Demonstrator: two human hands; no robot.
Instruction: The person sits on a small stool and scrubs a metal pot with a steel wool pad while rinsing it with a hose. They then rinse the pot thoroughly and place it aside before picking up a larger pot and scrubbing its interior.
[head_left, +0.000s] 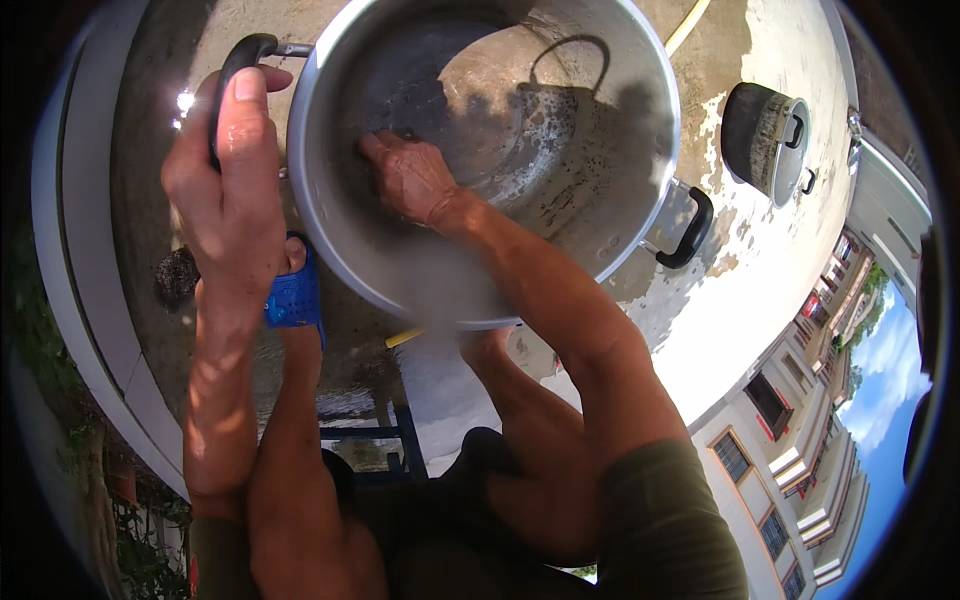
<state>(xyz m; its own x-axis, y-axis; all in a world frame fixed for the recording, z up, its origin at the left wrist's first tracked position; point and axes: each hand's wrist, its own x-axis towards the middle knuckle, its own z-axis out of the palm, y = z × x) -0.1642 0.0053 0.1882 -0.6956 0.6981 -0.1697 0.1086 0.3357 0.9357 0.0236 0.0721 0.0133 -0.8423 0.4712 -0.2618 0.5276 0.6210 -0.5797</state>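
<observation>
A large aluminium stockpot (480, 324) is tilted with its mouth towards me. My left hand (232, 172) grips its black side handle (259, 46) at the left. The other black handle (694, 229) stands free on the right. Inside the pot, my right hand (409, 176) presses with curled fingers near the left inner wall and base. Whether something lies under those fingers is hidden. The wet inside shows dark stains and pale patches, with sunlight and a handle's shadow falling across it.
On the wet concrete ground (720, 300) at the right lies a smaller soot-blackened pot (754, 135). A yellow hose (686, 28) runs behind the stockpot. A dark, scourer-like bundle (176, 279) is beside my blue sandal (294, 300). A low kerb (86, 247) borders the left.
</observation>
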